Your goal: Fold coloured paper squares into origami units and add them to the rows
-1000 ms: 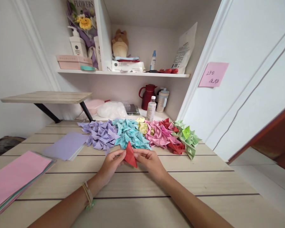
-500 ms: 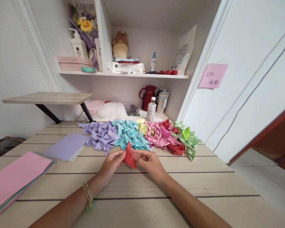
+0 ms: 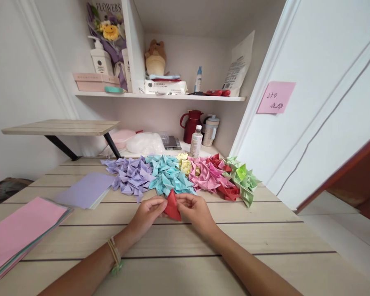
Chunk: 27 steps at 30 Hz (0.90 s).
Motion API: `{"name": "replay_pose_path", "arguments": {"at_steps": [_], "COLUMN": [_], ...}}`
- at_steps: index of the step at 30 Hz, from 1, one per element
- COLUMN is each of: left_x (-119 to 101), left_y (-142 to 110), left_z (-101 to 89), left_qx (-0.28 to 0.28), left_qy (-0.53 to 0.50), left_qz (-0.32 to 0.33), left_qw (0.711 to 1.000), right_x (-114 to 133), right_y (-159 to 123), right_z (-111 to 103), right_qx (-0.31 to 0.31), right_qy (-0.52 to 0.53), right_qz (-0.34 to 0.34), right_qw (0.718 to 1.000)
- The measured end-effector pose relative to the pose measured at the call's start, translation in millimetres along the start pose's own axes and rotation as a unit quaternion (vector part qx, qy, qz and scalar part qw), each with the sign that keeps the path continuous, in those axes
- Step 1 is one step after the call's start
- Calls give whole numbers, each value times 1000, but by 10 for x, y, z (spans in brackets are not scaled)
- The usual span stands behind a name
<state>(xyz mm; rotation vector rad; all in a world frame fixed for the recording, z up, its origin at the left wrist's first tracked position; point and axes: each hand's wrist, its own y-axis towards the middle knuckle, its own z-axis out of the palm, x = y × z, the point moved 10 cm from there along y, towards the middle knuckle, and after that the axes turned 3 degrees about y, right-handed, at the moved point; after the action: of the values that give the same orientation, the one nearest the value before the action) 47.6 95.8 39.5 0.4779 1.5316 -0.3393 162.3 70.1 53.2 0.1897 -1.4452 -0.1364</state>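
Your left hand [image 3: 148,213] and right hand [image 3: 193,207] each pinch a side of the small red folded-paper piece [image 3: 172,206] above the slatted pale wooden table [image 3: 185,241], near the turquoise folded-paper pile [image 3: 172,179], probably to steady its creases between your fingertips.

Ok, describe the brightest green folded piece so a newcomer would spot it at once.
Across the back of the slatted table runs a row of folded-paper piles. At its right end is the pale green pile. The lime piece there is more vivid than its pale neighbours.
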Motion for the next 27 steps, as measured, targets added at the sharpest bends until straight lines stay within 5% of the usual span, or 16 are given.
{"name": "replay_pose_path", "arguments": {"at_steps": [4,10,16,19,23,27], "left_x": [35,-167,-209,-224,-191,-193], "left_y": [5,-86,-179,-179,-117,-58], "left_z": [48,-215,78,62,-73,-173], "left_qx": [15,-133,-35,-43,-60,-61], "left_qy": [5,148,176,156,92,81], "left_qz": [3,96,85,90,97,112], "left_qw": [1000,975,980,983,989,988], "right_x": [119,377,430,411,283,280], "right_y": [-28,-110,-133,-111,-30,7], "right_z": [22,-36,-32,-55,-132,-137], "right_qx": [3,-66,-79,-79,-63,-32], "right_qy": [-94,-264,-320,-280,-94,-17], "right_qz": [-52,-161,-191,-179,-123,-116], "right_qw": [994,949,925,940,986,993]}}
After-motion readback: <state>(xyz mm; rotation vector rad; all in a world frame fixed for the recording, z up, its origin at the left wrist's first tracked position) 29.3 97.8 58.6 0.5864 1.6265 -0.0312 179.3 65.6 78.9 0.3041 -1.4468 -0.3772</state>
